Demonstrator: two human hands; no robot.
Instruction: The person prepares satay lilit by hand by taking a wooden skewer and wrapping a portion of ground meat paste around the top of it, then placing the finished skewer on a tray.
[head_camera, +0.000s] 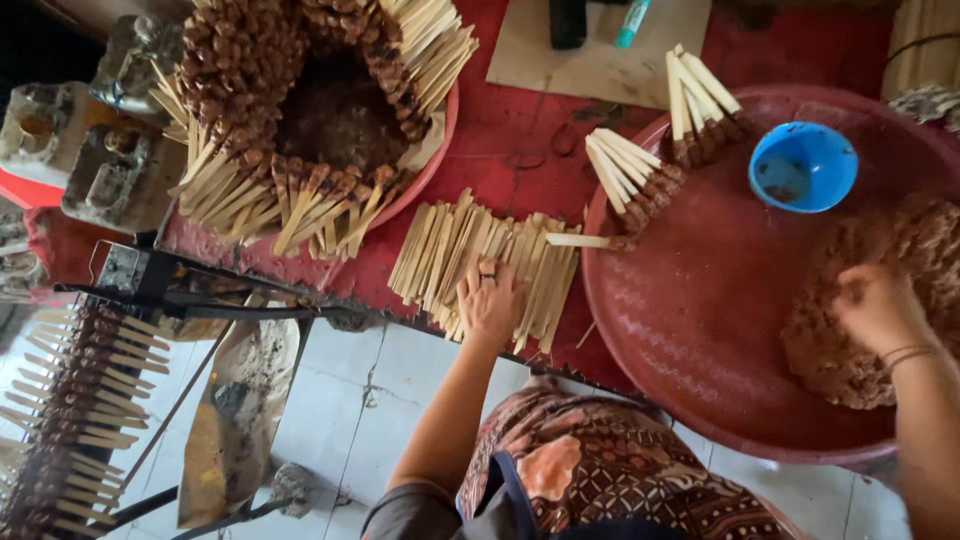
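On the red table, left hand (489, 300) lies flat, fingers spread over bare sticks (440, 250); right hand (878, 305), fingers curled, digs into minced meat (850, 355) beneath

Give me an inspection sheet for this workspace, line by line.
Surface: red table.
Job's things: flat bamboo sticks; brown paste heap on a big red tray; coated skewers.
Clutter: blue bowl, plate of finished skewers, marker.
Hands: left hand flat on the sticks, fingers spread; right hand in the paste.
Cables: nothing seen.
Surroundings: tiled floor, skewer rack.
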